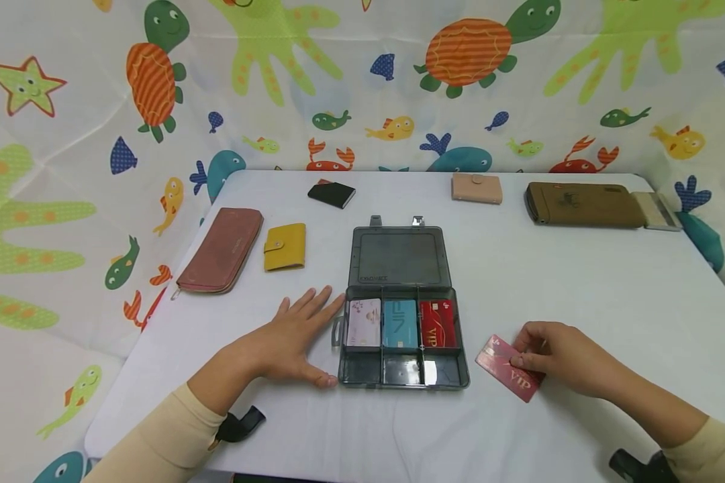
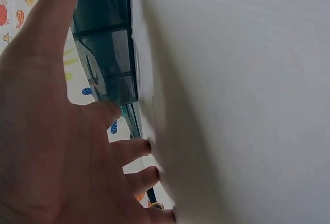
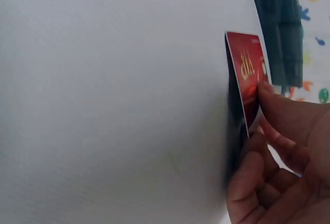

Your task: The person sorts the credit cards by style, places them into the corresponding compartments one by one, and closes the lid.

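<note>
In the head view my right hand (image 1: 558, 355) pinches a red VIP card (image 1: 500, 362) between thumb and fingers, right of a dark translucent compartment box (image 1: 401, 352). The right wrist view shows the same card (image 3: 245, 62) held tilted, with the box behind it. My left hand (image 1: 293, 335) rests spread on the table at the box's left side, thumb and fingertips by its edge. The box's lid (image 1: 399, 256) lies back, away from me. Its far compartments hold a pale pink card (image 1: 364, 323), a blue card (image 1: 400, 323) and a red VIP card (image 1: 438, 323).
On the white table (image 1: 580, 275), a brown zip wallet (image 1: 220, 249) and a yellow snap wallet (image 1: 284, 247) lie left. Toward the back are a black card holder (image 1: 332, 194), a tan wallet (image 1: 476, 188) and a long brown case (image 1: 583, 204) with a pale piece protruding.
</note>
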`<state>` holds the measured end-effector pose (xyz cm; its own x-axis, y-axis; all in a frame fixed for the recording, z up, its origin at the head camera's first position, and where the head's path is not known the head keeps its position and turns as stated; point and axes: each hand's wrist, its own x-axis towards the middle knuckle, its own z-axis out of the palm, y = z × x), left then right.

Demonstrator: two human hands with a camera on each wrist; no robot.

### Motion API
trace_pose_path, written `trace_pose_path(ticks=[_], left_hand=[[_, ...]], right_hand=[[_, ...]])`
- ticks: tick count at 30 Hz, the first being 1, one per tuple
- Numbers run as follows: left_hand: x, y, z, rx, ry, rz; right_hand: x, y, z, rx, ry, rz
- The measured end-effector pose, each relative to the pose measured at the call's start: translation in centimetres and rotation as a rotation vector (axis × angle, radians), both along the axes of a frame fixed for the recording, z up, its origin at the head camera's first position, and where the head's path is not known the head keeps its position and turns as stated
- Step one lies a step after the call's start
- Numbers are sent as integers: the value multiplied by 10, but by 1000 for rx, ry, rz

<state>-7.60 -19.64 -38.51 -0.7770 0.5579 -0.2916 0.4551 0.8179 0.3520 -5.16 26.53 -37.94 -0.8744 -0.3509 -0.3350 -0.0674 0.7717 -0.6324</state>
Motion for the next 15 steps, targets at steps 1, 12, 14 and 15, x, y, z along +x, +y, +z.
trace_pose_path(ticks=[1,12,14,15], left_hand=[[0,0,0,0,-1,0],[0,1,1,0,-7,3],[0,1,1,2,-9,5],[0,1,1,2,-8,5]], right_hand=[[-1,1,0,-12,-7,-1],[-19,14,4,-240,-282,-140],[-23,16,5,-306,-316,-146],[-25,17,6,-340,-329,-147]])
